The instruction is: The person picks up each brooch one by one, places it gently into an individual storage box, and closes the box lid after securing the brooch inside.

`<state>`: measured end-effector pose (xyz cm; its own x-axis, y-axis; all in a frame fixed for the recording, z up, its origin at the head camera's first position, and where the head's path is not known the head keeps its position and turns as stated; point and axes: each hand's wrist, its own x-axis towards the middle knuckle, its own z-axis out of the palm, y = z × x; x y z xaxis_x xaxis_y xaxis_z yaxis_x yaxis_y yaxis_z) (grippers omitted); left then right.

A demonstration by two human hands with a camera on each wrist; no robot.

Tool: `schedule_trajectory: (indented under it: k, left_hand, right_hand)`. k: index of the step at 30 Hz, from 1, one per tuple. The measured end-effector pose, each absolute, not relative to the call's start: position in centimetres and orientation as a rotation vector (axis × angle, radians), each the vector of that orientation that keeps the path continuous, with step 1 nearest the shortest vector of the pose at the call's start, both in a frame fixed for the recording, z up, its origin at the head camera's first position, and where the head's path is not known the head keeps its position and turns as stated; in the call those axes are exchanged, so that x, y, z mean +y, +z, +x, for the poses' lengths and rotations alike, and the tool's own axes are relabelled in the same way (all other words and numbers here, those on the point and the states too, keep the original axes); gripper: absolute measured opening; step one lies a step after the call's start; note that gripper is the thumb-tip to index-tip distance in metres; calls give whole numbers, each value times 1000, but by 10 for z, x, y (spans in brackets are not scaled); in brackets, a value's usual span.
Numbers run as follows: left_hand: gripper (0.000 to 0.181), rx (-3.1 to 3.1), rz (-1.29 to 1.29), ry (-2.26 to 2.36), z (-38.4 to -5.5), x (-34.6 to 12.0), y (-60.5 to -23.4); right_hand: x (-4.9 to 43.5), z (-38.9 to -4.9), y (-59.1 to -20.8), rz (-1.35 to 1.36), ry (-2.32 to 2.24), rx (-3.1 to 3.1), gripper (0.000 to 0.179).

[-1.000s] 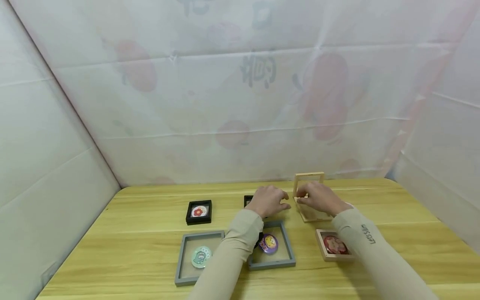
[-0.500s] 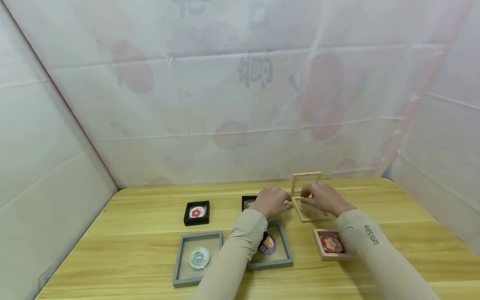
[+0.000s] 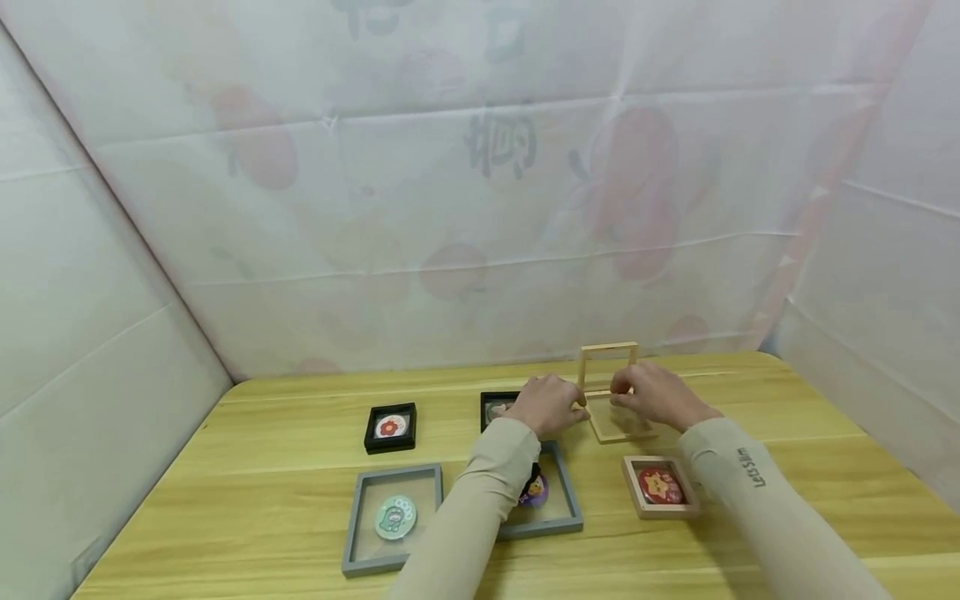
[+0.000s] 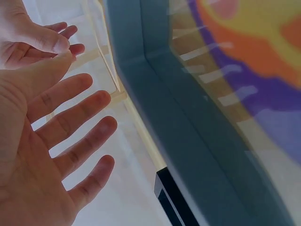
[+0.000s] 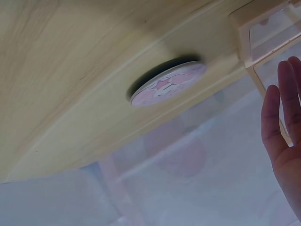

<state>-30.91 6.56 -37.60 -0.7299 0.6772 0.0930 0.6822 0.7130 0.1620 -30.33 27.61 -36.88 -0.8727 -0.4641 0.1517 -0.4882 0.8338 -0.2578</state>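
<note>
A pale wooden display frame (image 3: 609, 346) stands unfolded at the back right, one half upright and the other flat on the table. My right hand (image 3: 654, 396) hovers over the right side of its flat half, and nothing shows between the fingers. At the left edge of that frame is my left hand (image 3: 547, 406); its fingers are spread and loosely bent in the left wrist view, holding nothing. A round pink badge (image 5: 168, 84) lies on the table beside the frame in the right wrist view; my right arm hides it from the head view.
Closed frames with badges lie around: a grey one (image 3: 576, 498) under my left forearm, another grey one (image 3: 351, 533), a pinkish one (image 3: 633, 492), a black one (image 3: 371, 437) and a second black one (image 3: 489, 397) partly hidden. A white cloth wall (image 3: 375, 317) stands behind.
My right hand has drawn a little to the right, away from the upright half of the wooden frame. My left hand stays nearly in place. The head view has shifted slightly.
</note>
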Motion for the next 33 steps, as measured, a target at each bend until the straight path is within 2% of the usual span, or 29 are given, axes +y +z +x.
schedule_trajectory:
  k: [19,27,33]
  left_hand:
    - [31,-3094,-1159,-94,-307,70,-381]
    - [22,-3102,-1209,-100,-302,66,-376]
    - [27,-3132,-1146,3,-294,65,-369]
  right_hand:
    - [280,-306,-377,749,388,-2943,5]
    - [282,-305,-376,755,417,-2925,5]
    - [290,-306,-375,752,378,-2909,6]
